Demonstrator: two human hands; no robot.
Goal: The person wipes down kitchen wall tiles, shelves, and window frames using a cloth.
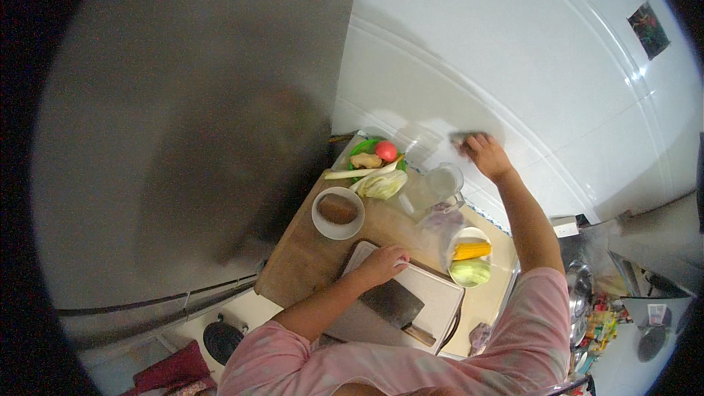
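Note:
My left hand [384, 265] rests at the far edge of a white cutting board [440, 286], its fingers curled; whether it grips anything is hidden. On that board lies a Chinese cleaver [391, 302] with a wooden handle, pointing towards my body. My right hand [487, 157] reaches out near the white wall. Beside its fingertips is a blurred dark patch, and I cannot tell whether it is a held thing or a shadow. Below this hand stands a glass pitcher [440, 181] with a handle.
A white bowl [316, 220] holds a brown block. The green plate [355, 148] carries a tomato, ginger, scallion stalks and cabbage. Orange and pale green vegetable pieces fill an oval dish [455, 236]. Plastic bags [440, 220] lie beside the pitcher. A large grey panel [192, 121] borders the wooden counter [300, 258].

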